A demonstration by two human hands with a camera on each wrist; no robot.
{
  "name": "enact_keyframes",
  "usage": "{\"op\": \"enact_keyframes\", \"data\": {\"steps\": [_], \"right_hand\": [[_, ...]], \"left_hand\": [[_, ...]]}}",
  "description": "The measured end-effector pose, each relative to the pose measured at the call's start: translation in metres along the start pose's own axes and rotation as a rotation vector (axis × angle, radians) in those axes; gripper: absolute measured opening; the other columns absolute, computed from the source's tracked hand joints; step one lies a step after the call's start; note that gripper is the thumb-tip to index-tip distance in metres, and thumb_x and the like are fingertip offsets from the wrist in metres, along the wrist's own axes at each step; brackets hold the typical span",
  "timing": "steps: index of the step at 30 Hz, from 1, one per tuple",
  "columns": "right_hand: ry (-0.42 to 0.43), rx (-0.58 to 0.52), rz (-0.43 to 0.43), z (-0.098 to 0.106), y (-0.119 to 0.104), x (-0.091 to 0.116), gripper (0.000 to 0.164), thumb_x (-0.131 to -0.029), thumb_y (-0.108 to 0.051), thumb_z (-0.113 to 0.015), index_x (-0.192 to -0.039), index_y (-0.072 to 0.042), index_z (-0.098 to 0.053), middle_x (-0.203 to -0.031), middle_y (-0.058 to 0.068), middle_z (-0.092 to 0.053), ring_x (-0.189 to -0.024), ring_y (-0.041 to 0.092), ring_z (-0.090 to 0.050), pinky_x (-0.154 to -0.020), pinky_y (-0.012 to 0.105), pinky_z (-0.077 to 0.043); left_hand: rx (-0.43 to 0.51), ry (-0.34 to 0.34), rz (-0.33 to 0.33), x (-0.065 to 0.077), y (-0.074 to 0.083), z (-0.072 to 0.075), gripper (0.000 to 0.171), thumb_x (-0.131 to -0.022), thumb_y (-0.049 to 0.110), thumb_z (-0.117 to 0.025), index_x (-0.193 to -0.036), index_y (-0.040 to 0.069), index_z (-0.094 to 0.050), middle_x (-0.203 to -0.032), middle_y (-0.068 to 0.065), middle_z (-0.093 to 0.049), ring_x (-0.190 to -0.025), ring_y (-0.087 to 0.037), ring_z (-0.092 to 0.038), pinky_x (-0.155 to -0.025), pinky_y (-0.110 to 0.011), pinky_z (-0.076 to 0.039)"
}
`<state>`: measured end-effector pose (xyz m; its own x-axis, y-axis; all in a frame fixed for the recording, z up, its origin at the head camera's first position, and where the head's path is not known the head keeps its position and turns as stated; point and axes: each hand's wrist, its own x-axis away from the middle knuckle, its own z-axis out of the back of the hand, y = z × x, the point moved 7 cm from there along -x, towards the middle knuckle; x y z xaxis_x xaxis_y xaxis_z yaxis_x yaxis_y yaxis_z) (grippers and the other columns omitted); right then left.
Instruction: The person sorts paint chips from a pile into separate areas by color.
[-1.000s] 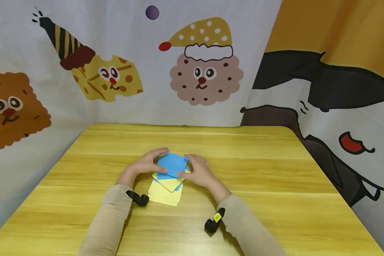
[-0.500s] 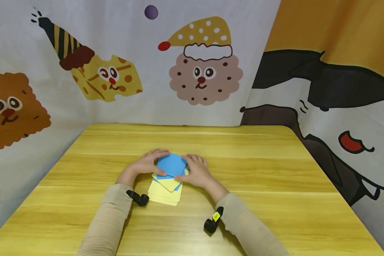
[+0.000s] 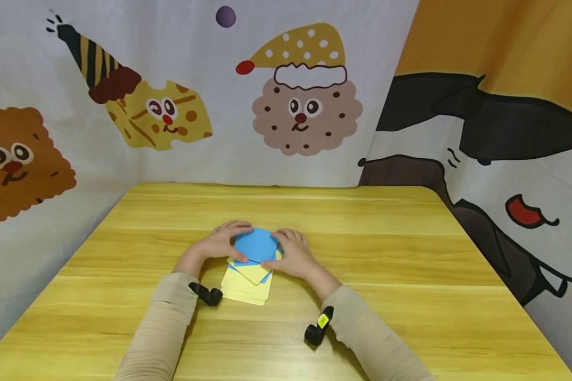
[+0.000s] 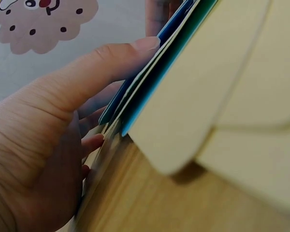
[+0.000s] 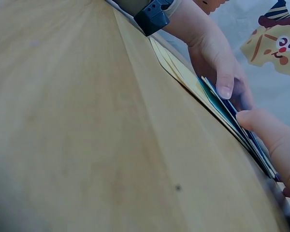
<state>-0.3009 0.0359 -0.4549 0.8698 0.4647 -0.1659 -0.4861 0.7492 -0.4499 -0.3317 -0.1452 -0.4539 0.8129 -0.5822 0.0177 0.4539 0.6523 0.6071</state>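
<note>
A blue card (image 3: 256, 244) lies uppermost on a loose pile of blue and yellow cards in the head view. My left hand (image 3: 215, 244) holds it from the left side, thumb at the near edge and fingers at the far edge. From the right, my right hand (image 3: 296, 255) grips the card the same way. Under and in front of it, yellow cards (image 3: 243, 292) fan out toward me at uneven angles. In the left wrist view, my left thumb (image 4: 111, 60) presses the edges of several stacked cards. The undersides of both hands are hidden.
The pile lies on a wood-grain table (image 3: 391, 243). A cloth with cartoon prints (image 3: 307, 119) hangs behind and at the sides. Black wrist cameras (image 3: 316, 330) are strapped over both beige sleeves.
The top blue card has turned slightly and shifted a little left, and my right hand moved left with it. My left hand stays almost still. The yellow cards have not moved.
</note>
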Motion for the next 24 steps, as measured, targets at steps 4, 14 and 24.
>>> {"op": "enact_keyframes", "data": {"steps": [4, 14, 24], "right_hand": [[-0.012, -0.034, -0.008, 0.001, 0.001, 0.000, 0.087, -0.077, -0.058, -0.071, -0.143, -0.008, -0.045, -0.143, 0.012, -0.041, -0.133, 0.032, -0.030, -0.108, 0.051, -0.018], [-0.023, -0.155, -0.007, 0.005, 0.001, 0.001, 0.084, -0.078, -0.050, -0.073, -0.144, -0.007, -0.044, -0.146, 0.016, -0.036, -0.135, 0.035, -0.028, -0.108, 0.054, -0.021], [0.000, -0.215, 0.010, 0.011, 0.003, 0.002, 0.082, -0.079, -0.045, -0.075, -0.144, -0.007, -0.043, -0.149, 0.015, -0.031, -0.136, 0.033, -0.025, -0.104, 0.054, -0.028]], "left_hand": [[0.001, 0.005, -0.007, 0.001, 0.002, 0.001, 0.088, -0.072, 0.043, -0.080, -0.145, 0.009, -0.044, -0.152, -0.011, -0.030, -0.139, -0.038, -0.017, -0.106, -0.063, -0.007], [0.025, 0.019, 0.005, 0.001, 0.007, 0.003, 0.087, -0.074, 0.042, -0.080, -0.145, 0.008, -0.043, -0.152, -0.012, -0.028, -0.138, -0.039, -0.018, -0.103, -0.065, -0.018], [0.020, 0.077, 0.000, 0.001, 0.013, 0.006, 0.087, -0.072, 0.041, -0.082, -0.143, 0.008, -0.046, -0.150, -0.011, -0.030, -0.137, -0.038, -0.019, -0.102, -0.064, -0.024]]}}
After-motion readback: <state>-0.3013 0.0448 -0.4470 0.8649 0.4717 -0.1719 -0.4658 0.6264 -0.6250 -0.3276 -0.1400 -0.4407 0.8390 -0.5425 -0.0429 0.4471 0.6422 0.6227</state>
